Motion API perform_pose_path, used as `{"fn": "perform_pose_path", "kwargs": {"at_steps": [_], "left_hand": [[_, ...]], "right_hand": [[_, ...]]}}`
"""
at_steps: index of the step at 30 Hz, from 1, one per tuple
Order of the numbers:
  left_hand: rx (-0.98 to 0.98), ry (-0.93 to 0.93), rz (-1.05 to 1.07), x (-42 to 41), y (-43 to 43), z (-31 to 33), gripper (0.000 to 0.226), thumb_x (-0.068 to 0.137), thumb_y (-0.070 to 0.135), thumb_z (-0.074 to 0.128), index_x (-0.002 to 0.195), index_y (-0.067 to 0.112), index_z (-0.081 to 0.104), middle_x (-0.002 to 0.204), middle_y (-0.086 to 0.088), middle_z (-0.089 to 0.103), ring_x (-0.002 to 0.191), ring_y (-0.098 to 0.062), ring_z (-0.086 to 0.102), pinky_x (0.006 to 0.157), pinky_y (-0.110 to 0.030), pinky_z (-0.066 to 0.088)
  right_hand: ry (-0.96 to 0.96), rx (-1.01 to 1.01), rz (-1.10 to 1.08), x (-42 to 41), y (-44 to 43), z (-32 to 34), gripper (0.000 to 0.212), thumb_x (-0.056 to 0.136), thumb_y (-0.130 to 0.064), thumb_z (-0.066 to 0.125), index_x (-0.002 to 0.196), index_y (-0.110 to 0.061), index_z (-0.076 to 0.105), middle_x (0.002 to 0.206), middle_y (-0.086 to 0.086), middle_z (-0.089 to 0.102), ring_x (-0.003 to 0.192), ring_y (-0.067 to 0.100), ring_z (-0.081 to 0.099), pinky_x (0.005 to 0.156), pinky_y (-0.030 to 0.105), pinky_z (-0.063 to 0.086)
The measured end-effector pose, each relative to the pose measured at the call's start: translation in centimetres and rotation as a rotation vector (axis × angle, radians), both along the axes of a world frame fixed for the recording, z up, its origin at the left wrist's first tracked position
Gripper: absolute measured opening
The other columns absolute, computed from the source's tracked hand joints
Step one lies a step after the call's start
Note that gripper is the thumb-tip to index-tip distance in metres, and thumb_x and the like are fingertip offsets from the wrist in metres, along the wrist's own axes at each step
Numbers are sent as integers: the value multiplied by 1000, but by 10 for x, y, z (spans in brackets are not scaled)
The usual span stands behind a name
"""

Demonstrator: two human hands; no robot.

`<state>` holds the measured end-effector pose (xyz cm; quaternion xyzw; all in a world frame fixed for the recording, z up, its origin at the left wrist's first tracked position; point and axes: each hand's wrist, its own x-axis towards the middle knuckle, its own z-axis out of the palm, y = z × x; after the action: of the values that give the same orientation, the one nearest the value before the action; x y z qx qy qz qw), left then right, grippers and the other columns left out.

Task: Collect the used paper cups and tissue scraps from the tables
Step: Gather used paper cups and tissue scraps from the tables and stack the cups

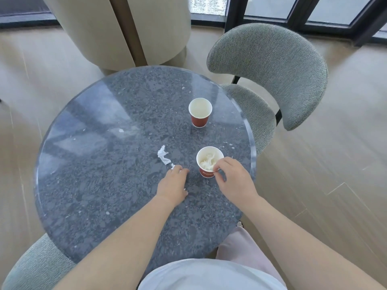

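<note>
Paper cups: 2 on the round grey stone table (100,168), both upright, red outside, white inside. Near cup (205,174) stands toward the table's right front w/ a tissue wad (207,163) inside. Far cup (200,112) stands further back, well apart from it; contents not clear from this angle.

My right hand (232,178): thumb and fingers pinch the near cup at its rim on my side; cup base is on the table.

My left hand (172,185): palm down on the table just left of the near cup, fingers curled, tips at a small scrap (173,165). Cannot tell whether that scrap is gripped or only touched.

Tissue, loose: long scrap (163,158), crumpled, lies just beyond my left fingertips, not touching the hand. Tiny scrap (121,130) lies further back-left, apart from all else.

Surroundings: grey-green padded chair (272,70) at the table's far right; second chair (37,264) at front left, partly under the table edge.
</note>
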<state>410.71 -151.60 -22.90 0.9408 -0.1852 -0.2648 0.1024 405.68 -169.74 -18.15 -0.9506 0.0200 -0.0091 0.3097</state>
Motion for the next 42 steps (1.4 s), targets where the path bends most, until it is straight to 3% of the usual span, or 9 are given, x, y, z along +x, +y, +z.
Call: {"fn": "perform_pose_path", "kwargs": {"at_steps": [8, 11, 18, 23, 30, 37, 42], "left_hand": [[-95, 18, -23, -6, 8, -18, 35, 87, 9, 54, 121, 17, 47, 121, -6, 42, 106, -25, 49, 84, -31, 42], [-155, 19, -6, -3, 13, -17, 31, 89, 15, 55, 119, 19, 50, 121, -2, 43, 105, -22, 50, 81, -30, 44], [-197, 14, -49, 5, 41, -10, 48, 78, 39, 68, 121, 29, 49, 128, 8, 40, 115, -14, 43, 88, -32, 47], [-149, 79, -108, 2, 46, -10, 57, 72, 39, 74, 121, 32, 48, 130, 8, 37, 117, -14, 39, 89, -35, 47], [-153, 33, -79, 0, 33, -15, 27, 89, 16, 55, 116, 21, 55, 121, -2, 45, 108, -22, 48, 87, -34, 44], [-205, -82, 88, 23, 39, -6, 19, 91, 25, 50, 109, 24, 55, 109, 3, 54, 102, -19, 53, 80, -34, 46], [-129, -218, 122, 51, 42, 0, 24, 91, 28, 51, 114, 23, 55, 116, 3, 56, 106, -21, 49, 81, -36, 47]], "right_hand": [[13, 22, -10, -2, 1, -8, 7, 81, -5, 61, 84, -11, 61, 91, 2, 62, 87, 23, 55, 66, 31, 46], [27, 14, 0, 0, 3, -11, 6, 82, -6, 61, 84, -12, 61, 91, 2, 62, 87, 21, 54, 65, 24, 39], [36, 18, 29, 3, 12, -14, 8, 82, -6, 61, 84, -13, 61, 91, -1, 61, 84, 17, 52, 65, 17, 30], [51, 24, 49, 6, 18, -16, 7, 83, -6, 61, 86, -13, 62, 94, 0, 61, 84, 17, 52, 68, 19, 34], [54, 21, 41, 7, 17, -17, 7, 83, -6, 62, 86, -12, 63, 94, -1, 61, 83, 16, 53, 66, 20, 36], [43, 16, 19, 13, 18, -15, 7, 83, -7, 62, 87, -12, 63, 95, -1, 61, 84, 14, 51, 67, 19, 37], [39, 6, -10, 16, 17, -17, 7, 83, -9, 62, 88, -14, 63, 95, -3, 62, 87, 13, 51, 66, 19, 35]]}}
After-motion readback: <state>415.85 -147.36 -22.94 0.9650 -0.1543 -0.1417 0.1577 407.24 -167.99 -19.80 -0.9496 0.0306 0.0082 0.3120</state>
